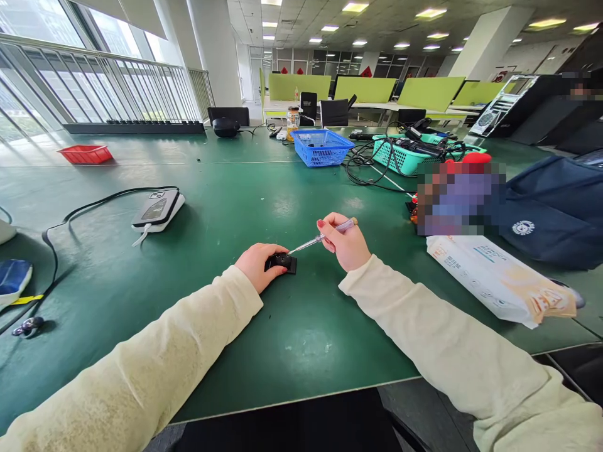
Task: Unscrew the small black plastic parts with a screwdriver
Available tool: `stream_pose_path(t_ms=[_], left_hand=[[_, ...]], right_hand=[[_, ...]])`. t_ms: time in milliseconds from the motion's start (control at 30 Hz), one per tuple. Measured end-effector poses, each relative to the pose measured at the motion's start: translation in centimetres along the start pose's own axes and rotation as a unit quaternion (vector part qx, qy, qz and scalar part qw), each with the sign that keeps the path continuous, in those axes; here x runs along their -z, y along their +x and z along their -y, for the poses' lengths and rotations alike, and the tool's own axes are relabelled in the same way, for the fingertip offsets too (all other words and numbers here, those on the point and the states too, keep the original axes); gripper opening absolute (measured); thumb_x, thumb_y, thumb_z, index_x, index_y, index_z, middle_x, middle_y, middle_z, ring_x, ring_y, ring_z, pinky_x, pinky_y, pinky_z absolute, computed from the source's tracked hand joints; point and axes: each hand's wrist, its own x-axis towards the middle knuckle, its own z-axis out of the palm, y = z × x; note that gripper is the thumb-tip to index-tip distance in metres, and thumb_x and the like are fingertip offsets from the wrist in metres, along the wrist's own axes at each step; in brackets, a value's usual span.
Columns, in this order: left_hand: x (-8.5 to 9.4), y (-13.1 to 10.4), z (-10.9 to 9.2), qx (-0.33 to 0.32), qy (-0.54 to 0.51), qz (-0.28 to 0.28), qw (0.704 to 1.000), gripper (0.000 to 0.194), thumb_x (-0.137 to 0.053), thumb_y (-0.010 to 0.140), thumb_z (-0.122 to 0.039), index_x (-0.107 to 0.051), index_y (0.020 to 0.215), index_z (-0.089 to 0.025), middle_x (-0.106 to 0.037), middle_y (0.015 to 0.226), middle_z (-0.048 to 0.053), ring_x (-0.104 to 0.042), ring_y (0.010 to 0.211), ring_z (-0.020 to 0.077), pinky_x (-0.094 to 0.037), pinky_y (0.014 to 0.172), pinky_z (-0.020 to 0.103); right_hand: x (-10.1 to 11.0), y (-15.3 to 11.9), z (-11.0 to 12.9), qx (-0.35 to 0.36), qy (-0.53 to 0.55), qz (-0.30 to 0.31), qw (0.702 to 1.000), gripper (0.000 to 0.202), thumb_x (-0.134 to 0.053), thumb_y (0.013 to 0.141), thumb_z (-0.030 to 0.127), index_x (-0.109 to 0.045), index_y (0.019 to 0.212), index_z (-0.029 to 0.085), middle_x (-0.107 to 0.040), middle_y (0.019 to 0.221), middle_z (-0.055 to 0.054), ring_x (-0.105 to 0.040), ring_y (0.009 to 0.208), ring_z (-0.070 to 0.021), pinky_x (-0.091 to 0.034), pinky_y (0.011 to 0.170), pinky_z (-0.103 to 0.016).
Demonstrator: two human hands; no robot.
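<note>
Near the middle of the green table (301, 339), my left hand (259, 265) grips a small black part (285, 262) lying on the surface, thumb in front and fingers behind. My right hand (345, 243) holds a thin screwdriver (325, 235) with a clear handle, slanting down to the left. Its tip is at the upper right edge of the black part; whether it touches is too small to tell.
A phone (158, 208) with a cable lies at left, a red tray (86, 154) behind it. Blue (322, 148) and teal (400, 157) baskets with cables stand at the back. A white packet (494, 276) and dark blue bag (556, 207) lie at right.
</note>
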Motion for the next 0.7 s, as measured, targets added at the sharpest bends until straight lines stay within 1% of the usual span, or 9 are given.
stream_pose_path(t_ms=[167, 300, 433, 567, 633, 700], left_hand=[[0.03, 0.01, -0.09, -0.005, -0.002, 0.006, 1.000, 0.038, -0.066, 0.082, -0.030, -0.070, 0.119, -0.024, -0.074, 0.117, 0.006, -0.063, 0.115, 0.0281, -0.050, 0.105, 0.046], [0.04, 0.04, -0.16, -0.002, -0.001, 0.003, 1.000, 0.038, -0.066, 0.082, -0.029, -0.070, 0.119, -0.024, -0.074, 0.118, 0.005, -0.064, 0.114, 0.0275, -0.051, 0.105, 0.045], [0.11, 0.04, -0.22, 0.001, 0.002, 0.010, 1.000, 0.038, -0.065, 0.082, -0.028, -0.070, 0.120, -0.024, -0.074, 0.118, 0.005, -0.064, 0.115, 0.0275, -0.051, 0.105, 0.045], [0.10, 0.02, -0.21, -0.001, 0.002, 0.008, 1.000, 0.038, -0.064, 0.083, -0.029, -0.070, 0.121, -0.025, -0.074, 0.118, 0.004, -0.064, 0.114, 0.0272, -0.051, 0.105, 0.044], [0.08, 0.00, -0.22, 0.004, 0.003, 0.011, 1.000, 0.039, -0.064, 0.083, -0.029, -0.069, 0.122, -0.025, -0.073, 0.120, 0.005, -0.064, 0.115, 0.0275, -0.051, 0.105, 0.044], [0.07, -0.01, -0.23, 0.008, 0.004, 0.016, 1.000, 0.041, -0.063, 0.083, -0.029, -0.069, 0.123, -0.024, -0.073, 0.120, 0.006, -0.064, 0.115, 0.0278, -0.051, 0.105, 0.045]], right_hand=[[0.10, 0.01, -0.10, 0.002, -0.019, -0.003, 1.000, 0.056, -0.081, 0.064, 0.068, -0.050, 0.061, 0.021, -0.038, 0.045, 0.010, -0.031, 0.038, -0.0048, -0.020, 0.039, -0.022], [0.13, 0.06, -0.22, 0.001, -0.030, 0.013, 0.999, 0.055, -0.080, 0.066, 0.068, -0.051, 0.062, 0.021, -0.038, 0.045, 0.010, -0.032, 0.039, -0.0051, -0.020, 0.040, -0.022], [-0.08, -0.14, -0.07, -0.017, -0.040, 0.028, 0.999, 0.056, -0.078, 0.066, 0.070, -0.051, 0.062, 0.021, -0.038, 0.046, 0.009, -0.033, 0.039, -0.0053, -0.022, 0.040, -0.022], [-0.18, -0.23, 0.06, -0.038, -0.034, 0.035, 0.998, 0.057, -0.078, 0.067, 0.070, -0.048, 0.061, 0.021, -0.042, 0.047, 0.008, -0.037, 0.040, -0.0055, -0.026, 0.040, -0.022], [-0.16, -0.13, -0.02, -0.060, -0.017, 0.032, 0.998, 0.059, -0.081, 0.063, 0.069, -0.048, 0.060, 0.021, -0.043, 0.047, 0.008, -0.037, 0.039, -0.0051, -0.025, 0.039, -0.022], [-0.14, 0.02, -0.18, -0.090, 0.007, 0.027, 0.996, 0.061, -0.084, 0.057, 0.069, -0.047, 0.060, 0.021, -0.044, 0.047, 0.008, -0.036, 0.038, -0.0046, -0.024, 0.038, -0.021]])
